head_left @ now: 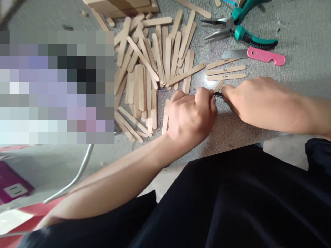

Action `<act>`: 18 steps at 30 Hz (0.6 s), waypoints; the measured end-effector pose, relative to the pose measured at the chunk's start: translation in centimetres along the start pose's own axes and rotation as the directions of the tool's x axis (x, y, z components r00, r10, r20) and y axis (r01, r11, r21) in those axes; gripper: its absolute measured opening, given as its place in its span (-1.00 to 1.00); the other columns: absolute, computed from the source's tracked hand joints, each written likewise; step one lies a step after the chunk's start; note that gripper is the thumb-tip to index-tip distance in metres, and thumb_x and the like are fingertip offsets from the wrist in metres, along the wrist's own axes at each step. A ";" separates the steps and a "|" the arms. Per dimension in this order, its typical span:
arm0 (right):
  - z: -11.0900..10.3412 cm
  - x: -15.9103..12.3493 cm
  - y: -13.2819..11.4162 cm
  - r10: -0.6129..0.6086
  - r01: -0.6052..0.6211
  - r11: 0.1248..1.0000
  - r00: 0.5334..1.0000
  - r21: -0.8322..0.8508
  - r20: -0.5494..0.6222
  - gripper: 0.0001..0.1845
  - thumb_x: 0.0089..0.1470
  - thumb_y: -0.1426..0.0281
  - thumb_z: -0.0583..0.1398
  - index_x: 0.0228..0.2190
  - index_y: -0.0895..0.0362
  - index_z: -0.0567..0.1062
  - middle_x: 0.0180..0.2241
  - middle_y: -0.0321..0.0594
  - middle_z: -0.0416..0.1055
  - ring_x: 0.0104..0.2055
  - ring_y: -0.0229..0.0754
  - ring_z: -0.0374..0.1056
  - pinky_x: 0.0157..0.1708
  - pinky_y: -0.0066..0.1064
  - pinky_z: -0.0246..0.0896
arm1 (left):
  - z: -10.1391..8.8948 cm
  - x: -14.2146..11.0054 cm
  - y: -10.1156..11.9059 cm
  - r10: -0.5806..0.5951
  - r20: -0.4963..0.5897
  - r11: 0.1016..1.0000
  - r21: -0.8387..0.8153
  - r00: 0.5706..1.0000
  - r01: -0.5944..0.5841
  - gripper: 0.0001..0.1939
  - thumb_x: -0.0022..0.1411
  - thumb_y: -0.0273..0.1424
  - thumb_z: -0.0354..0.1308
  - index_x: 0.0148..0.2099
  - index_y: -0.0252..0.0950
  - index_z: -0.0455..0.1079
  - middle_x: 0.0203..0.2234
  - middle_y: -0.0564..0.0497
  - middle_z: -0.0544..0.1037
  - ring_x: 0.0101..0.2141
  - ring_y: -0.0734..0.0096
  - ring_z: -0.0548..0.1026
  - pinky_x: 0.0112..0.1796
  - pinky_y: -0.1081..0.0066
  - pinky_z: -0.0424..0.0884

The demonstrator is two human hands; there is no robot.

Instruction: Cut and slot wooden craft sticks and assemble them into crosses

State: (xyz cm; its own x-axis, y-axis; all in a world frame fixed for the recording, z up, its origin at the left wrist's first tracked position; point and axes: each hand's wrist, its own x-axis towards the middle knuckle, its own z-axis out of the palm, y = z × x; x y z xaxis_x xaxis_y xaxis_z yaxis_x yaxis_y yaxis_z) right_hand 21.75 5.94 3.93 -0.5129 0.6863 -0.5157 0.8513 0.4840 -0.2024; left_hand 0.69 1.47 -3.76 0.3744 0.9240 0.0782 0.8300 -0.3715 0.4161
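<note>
My left hand (191, 115) is closed in a fist on the grey table (297, 72), its fingers pinching a short wooden stick (218, 85) that pokes out above it. My right hand (258, 101) is closed too, and grips a thin dark tool (219, 94) whose tip meets the stick between the two hands. Most of the tool is hidden inside the hand. Three flat sticks with notches (226, 70) lie just above my hands.
A loose heap of several wooden sticks (150, 69) spreads to the left. Teal-handled pliers (238, 29) and a pink-handled blade (254, 55) lie at the back right. A stack of wood (121, 7) sits at the far edge. A blurred patch covers the left.
</note>
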 end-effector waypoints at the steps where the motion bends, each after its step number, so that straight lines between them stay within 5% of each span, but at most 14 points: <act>1: 0.1 0.0 0.0 -0.003 0.003 1.000 1.000 0.007 -0.005 -0.64 0.43 0.50 0.04 0.05 0.15 0.59 -0.14 -0.01 0.71 -0.27 -0.06 0.54 -0.27 -0.30 0.13 | 0.0 0.0 0.0 0.008 -0.008 1.000 0.014 1.000 -0.008 -0.78 0.59 -0.34 0.02 -0.03 -0.21 0.51 -0.50 -0.03 0.59 -0.49 0.24 0.53 -0.24 0.13 0.47; 13: 0.0 0.4 -0.1 0.000 -0.001 1.000 0.998 0.016 0.055 -0.58 0.39 0.55 0.06 0.13 0.16 0.57 -0.10 0.03 0.71 -0.17 0.09 0.62 -0.26 -0.27 0.21 | 1.6 -0.3 -0.6 0.057 -0.168 0.998 0.045 0.984 -0.050 -0.81 0.58 -0.32 0.07 -0.03 -0.25 0.49 -0.51 0.00 0.57 -0.56 0.34 0.43 -0.33 0.25 0.33; 18: 1.0 0.5 0.3 -0.034 0.036 0.999 0.997 0.033 -0.069 -0.70 0.34 0.59 0.15 -0.01 0.19 0.62 -0.23 -0.07 0.69 -0.26 -0.06 0.57 -0.28 -0.33 0.17 | 1.5 -0.3 -0.5 0.058 -0.173 0.998 0.024 0.983 -0.055 -0.81 0.60 -0.31 0.05 -0.01 -0.23 0.47 -0.54 0.02 0.54 -0.55 0.29 0.46 -0.31 0.21 0.36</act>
State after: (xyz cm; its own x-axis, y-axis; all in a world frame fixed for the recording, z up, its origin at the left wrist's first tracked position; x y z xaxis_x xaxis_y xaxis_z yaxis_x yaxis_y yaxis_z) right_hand 21.83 5.87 2.79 -0.5476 0.7053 -0.4502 0.8355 0.4902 -0.2483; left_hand 0.79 1.21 -5.33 0.3447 0.9025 0.2582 0.8177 -0.4237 0.3897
